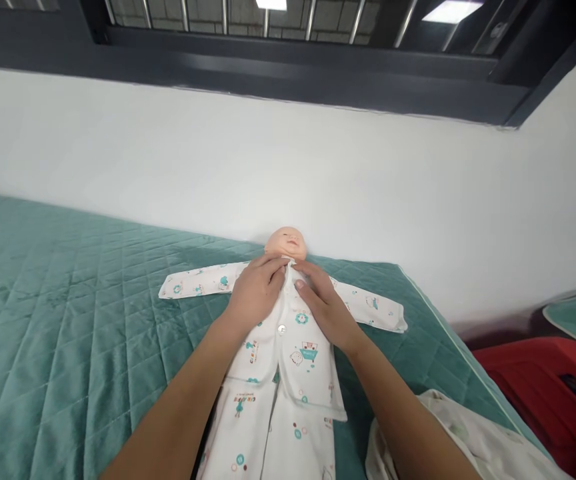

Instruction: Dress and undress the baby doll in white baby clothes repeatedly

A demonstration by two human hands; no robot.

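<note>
A baby doll [287,242] lies on its back on a teal quilted bed [68,300], head toward the wall. It wears a white printed shirt [298,347] with sleeves spread out to both sides, and matching trousers [268,433]. My left hand [255,290] rests on the doll's chest, its fingers curled at the shirt collar just under the chin. My right hand [323,303] lies on the other side of the shirt front, fingers pinching the fabric at the collar. A white button [281,329] shows between my wrists.
A white wall [318,180] runs behind the bed under a dark window frame [288,67]. A crumpled pale cloth [468,440] lies at the bed's right edge. A red object [533,387] stands beside the bed on the right.
</note>
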